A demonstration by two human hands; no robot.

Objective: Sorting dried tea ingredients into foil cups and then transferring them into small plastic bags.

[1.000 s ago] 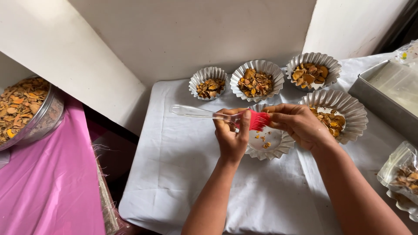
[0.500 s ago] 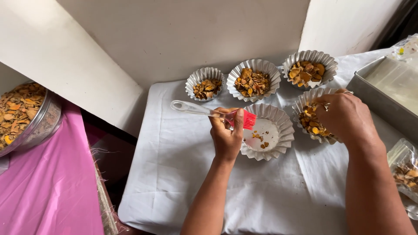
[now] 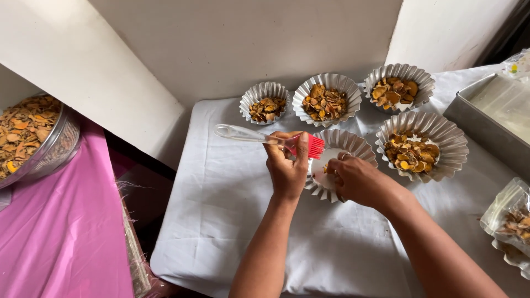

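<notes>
Over white cloth (image 3: pixel 232 204), left hand (image 3: pixel 287 171) holds brush (image 3: pixel 270 139) crosswise, bristles right.

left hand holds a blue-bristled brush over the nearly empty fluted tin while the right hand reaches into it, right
Not quite: the head view shows the brush in the left hand has red bristles, not blue. The right hand does reach into the nearly empty fluted tin.

Pastry brush (image 3: pixel 276 139): clear handle, red bristles, lying level, gripped in left-hand fingers (image 3: pixel 301 154).
Fluted foil cup (image 3: pixel 353 144): nearly empty, few orange chips inside, upright beneath right-hand fingers (image 3: pixel 338 165), just beside the bristles.
</notes>
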